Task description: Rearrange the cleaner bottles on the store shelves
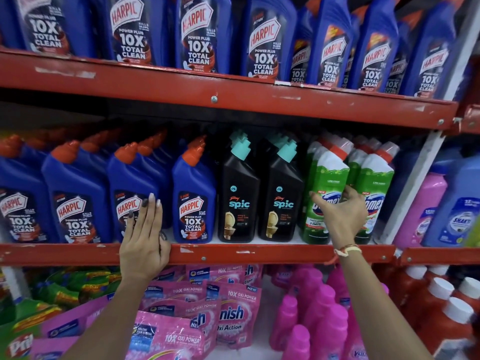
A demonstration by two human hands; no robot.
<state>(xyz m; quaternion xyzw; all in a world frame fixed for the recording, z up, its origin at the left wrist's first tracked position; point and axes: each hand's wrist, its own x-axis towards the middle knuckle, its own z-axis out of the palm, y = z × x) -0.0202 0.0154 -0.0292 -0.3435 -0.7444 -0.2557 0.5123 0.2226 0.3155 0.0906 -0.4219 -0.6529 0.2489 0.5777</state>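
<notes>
Nearest, the bottom shelf holds pink Vanish pouches [197,315], at least six of them lying overlapped, with a cluster of pink bottles [311,315] to their right and four white-capped red bottles [449,315] beyond those.

Above it runs the red front edge of the middle shelf [233,253]. The left hand [144,245] lies flat over this edge, fingers [149,214] straight and spread against the front of a blue Harpic bottle [130,193], not wrapped around anything. The right hand [340,219] reaches over the edge with a thread band on its wrist; its thumb and fingers are curled around the front green Domex bottle [330,185], gripping its labelled body.

On the middle shelf the front row counts four fully visible blue Harpic bottles with orange caps, plus a part of one at the left border, two black Spic bottles [239,201] with teal caps, and two green Domex bottles with red and white necks; more stand behind each. A bare strip of white shelf floor shows between the third and fourth Harpic bottles; elsewhere the bottles stand just beside one another. A white upright post closes the bay on the right, with pink and blue bottles past it.

Farthest, the top shelf [233,89] carries about eight large blue Harpic bottles in front, packed closely.
</notes>
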